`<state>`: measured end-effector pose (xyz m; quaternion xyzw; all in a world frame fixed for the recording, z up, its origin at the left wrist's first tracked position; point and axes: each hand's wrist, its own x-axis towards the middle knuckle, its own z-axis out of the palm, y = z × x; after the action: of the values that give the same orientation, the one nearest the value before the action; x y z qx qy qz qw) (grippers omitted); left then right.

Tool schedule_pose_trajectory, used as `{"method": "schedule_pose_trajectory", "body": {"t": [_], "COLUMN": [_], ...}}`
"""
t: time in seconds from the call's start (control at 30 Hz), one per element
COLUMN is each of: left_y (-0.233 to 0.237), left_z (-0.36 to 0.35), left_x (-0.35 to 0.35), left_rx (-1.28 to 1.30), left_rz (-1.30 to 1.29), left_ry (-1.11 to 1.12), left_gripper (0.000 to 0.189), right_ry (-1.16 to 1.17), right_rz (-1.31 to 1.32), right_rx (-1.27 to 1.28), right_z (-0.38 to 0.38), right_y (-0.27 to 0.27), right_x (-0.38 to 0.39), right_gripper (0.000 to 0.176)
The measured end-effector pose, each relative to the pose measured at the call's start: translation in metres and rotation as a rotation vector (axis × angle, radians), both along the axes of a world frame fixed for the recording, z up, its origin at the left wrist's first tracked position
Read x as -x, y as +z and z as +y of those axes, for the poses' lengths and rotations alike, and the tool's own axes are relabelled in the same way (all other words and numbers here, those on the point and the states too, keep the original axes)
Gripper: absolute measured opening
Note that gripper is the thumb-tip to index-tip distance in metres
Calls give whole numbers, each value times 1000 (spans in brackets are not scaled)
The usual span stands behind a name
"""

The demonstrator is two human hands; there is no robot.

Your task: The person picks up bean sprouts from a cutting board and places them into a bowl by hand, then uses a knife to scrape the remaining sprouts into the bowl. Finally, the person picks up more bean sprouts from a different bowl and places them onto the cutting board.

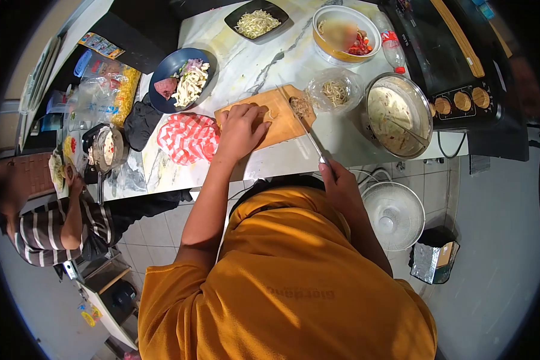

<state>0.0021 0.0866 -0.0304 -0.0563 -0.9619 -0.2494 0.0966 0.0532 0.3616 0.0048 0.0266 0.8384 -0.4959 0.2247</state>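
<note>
Wooden cutting board [282,117] at the surface [252,60] edge, mid-chop by the look: left hand [241,129] fingers spread flat pinning it, right hand [337,180] clenched on knife [309,135], blade over pale shreds [300,107]; next cut needs clearance from those fingers, clear bowl [335,91] and steel pot [399,114] crowding the right.
</note>
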Motion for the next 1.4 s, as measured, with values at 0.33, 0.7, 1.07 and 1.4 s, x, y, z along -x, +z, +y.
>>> {"method": "schedule_pose_trajectory", "body": {"t": [0.33,0.7,1.07,1.4], "left_y": [-12,-12,-18,-16], "left_z": [4,11,11,12], "left_x": [8,8,9,11], "left_rx": [2,-51,-56,-50], "left_rz": [29,64,134,120], "left_ry": [30,29,31,37], "left_gripper": [18,14,12,11], "right_ry": [81,45,88,100], "right_rz": [-59,-30,-41,-14], "right_rx": [32,34,-56,-103], "right_z": [-7,-7,-10,-15], "right_y": [-8,-6,-5,1], "right_x": [-2,-5,-6,-6], "right_gripper": [33,32,36,35]}}
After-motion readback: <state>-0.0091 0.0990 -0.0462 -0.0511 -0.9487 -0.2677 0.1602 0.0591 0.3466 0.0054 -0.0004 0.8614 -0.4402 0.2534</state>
